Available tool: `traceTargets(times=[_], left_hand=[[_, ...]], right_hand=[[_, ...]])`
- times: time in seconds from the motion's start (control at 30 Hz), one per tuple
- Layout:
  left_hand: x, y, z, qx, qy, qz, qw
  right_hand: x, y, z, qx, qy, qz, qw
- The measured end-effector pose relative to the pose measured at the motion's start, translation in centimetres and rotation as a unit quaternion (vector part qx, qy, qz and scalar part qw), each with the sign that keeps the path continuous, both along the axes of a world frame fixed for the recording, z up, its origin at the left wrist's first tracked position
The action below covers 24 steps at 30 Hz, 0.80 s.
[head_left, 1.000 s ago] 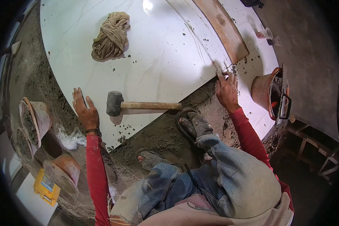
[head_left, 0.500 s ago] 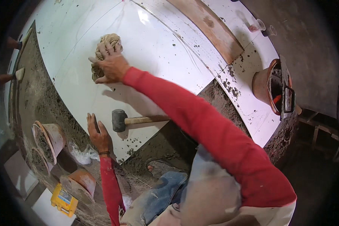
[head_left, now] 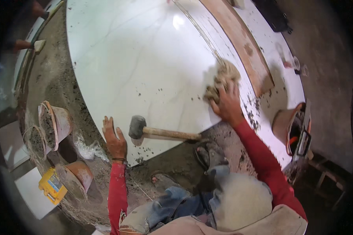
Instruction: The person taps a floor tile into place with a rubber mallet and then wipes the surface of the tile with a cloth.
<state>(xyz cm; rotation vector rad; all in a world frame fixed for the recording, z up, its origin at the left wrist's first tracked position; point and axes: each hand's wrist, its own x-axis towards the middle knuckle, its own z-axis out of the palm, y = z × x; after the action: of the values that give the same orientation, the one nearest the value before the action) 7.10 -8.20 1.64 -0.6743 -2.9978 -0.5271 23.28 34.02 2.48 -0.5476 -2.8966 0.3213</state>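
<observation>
My right hand [head_left: 229,105] presses a crumpled beige cloth [head_left: 226,73] onto a large white marbled tile [head_left: 145,74], near its right-hand edge. Its fingers curl over the bunched fabric. My left hand [head_left: 115,140] lies flat at the tile's near left edge, fingers stretched out, holding nothing. Between the two hands a rubber mallet [head_left: 161,132] rests on the tile, its black head toward my left hand and its wooden handle pointing right. Dark mortar crumbs dot the tile around the cloth and below the mallet.
A wooden board [head_left: 243,47] lies on the neighbouring tile at the right. Mortar buckets [head_left: 60,123] stand at the left, beside clear plastic [head_left: 91,149] and a yellow container [head_left: 53,186]. Another bucket [head_left: 282,123] is at the right. Another person's hands [head_left: 23,44] show at far left.
My right hand has swept the cloth from the tile's left part across to its right edge. My left hand has stayed by the near left edge. The view has shifted.
</observation>
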Motion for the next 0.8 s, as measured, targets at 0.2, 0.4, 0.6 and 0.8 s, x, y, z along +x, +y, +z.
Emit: traceTargets(times=[0.2,0.4,0.6,0.8], left_hand=[[0.0,1.3,0.1,-0.010,0.002,0.012,1.000],[0.1,0.9,0.1,0.003,-0.013,0.029,0.999],[-0.2,1.1,-0.7,0.008,-0.013,0.023,1.000],[-0.4,0.5,0.3,0.004,-0.014,0.030,0.999]], right_hand=[[-7.8,0.2,-1.7,0.042,0.074,-0.077,0.993],[-26.8,5.5,-4.2,0.060,0.159,-0.033,0.985],[-35.9,12.1,-3.9,0.006,0.115,-0.008,0.993],[-24.6,7.9,-4.4,0.016,0.137,-0.002,0.990]])
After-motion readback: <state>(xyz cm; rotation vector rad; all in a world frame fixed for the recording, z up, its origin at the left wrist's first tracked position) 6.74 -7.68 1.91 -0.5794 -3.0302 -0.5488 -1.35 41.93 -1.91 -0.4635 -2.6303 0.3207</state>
